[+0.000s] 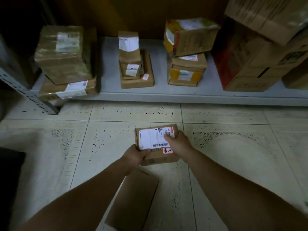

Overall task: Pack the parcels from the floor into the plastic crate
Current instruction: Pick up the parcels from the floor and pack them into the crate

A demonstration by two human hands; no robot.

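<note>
Small labelled parcel [155, 139] held from both sides. Left grip [135, 155] curled round near-left corner, thumb on top. Right grip [178, 140] on right edge, thumb on the label. Dead ahead, low over floor [233, 164]; touching or lifted, cannot tell. Looks roughly square, long axis unclear. Flat cardboard parcel [133, 202] on floor, nearer, between the forearms, closer to left. Plastic crate not in view, so carry direction unknown. Likely step: lift.

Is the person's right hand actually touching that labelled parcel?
Touching. The head view shows the right hand gripping the labelled parcel, thumb pressed on its top face, fingers round its right edge.
</note>
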